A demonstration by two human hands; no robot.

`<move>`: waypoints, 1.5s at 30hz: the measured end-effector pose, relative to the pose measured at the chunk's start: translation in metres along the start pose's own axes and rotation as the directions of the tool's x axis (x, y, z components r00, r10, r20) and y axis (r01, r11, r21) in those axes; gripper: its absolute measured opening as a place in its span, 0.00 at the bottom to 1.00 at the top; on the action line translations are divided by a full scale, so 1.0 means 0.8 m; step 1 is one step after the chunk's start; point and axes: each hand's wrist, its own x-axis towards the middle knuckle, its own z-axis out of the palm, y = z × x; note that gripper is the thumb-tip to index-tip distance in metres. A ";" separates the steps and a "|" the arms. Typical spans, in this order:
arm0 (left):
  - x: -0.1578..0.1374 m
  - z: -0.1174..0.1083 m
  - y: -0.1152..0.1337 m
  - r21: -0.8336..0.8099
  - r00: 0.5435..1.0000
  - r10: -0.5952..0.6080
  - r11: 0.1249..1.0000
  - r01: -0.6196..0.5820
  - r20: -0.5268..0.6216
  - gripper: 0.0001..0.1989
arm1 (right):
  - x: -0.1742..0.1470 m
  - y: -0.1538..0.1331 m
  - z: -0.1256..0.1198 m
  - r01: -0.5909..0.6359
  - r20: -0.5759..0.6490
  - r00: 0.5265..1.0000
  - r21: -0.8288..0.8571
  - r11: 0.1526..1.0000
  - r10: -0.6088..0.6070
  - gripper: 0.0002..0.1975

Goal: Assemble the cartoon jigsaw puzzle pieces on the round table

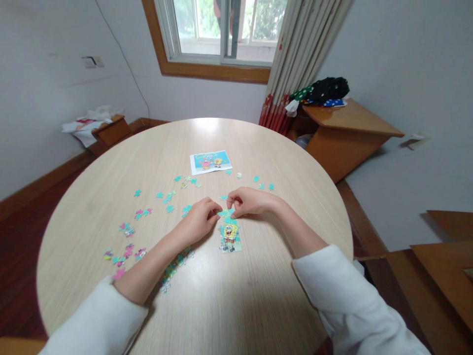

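Observation:
On the round table lies a joined section of jigsaw puzzle [229, 235] with a yellow cartoon sponge figure on it. Turquoise puzzle pieces [226, 214] sit at its upper end, between my two hands. My left hand [201, 217] is closed in a pinch at the left edge of these pieces. From the right, my right hand [246, 202] pinches at their upper right edge, thumb and forefinger pressed down on them. Fingers partly hide which piece each hand grips. Just above, a small loose turquoise piece [223, 197] lies near my right fingertips.
A printed reference picture [210, 161] lies farther back on the table [277, 296]. Loose pieces are scattered left, including pink ones [128, 251], and more lie under my left forearm [177, 264]. Several turquoise pieces [261, 186] rest at the right. A wooden cabinet [347, 133] stands behind.

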 end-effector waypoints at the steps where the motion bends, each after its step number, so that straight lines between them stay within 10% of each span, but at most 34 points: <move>1: 0.000 0.000 0.000 -0.001 1.000 0.001 1.000 -0.001 -0.002 0.07 | 0.000 0.000 0.000 0.000 -0.001 1.000 -0.002 1.000 0.000 0.10; 45: -0.001 -0.002 0.003 0.005 1.000 -0.001 1.000 0.001 0.010 0.07 | -0.003 -0.004 -0.001 -0.010 0.000 1.000 -0.021 1.000 0.010 0.11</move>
